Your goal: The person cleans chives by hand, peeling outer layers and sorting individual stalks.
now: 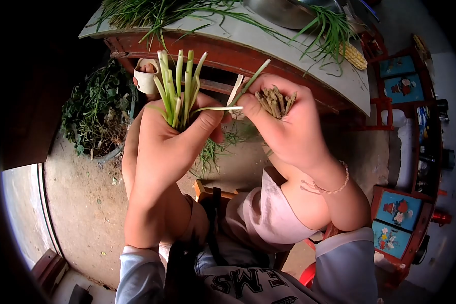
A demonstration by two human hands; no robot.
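Note:
My left hand (162, 137) is closed around a bunch of chives (179, 86), their pale green and white stalk ends pointing up. One thin chive stalk (218, 108) sticks out sideways from that bunch, its white end reaching the thumb of my right hand (296, 126). That hand is wrapped around a bundle of short, brownish, dry-looking stubs (275, 102); I cannot tell exactly what they are. A single green stalk (256, 76) also slants up beside its thumb and index finger. Both hands are raised above my lap, with fingertips partly hidden.
Long green chives (152, 15) lie on the white-topped table (334, 71) ahead, with a metal basin (283, 11) and a corn cob (353, 55). A container of leafy scraps (93, 116) stands on the floor at left. Green trimmings (213, 152) lie below my hands.

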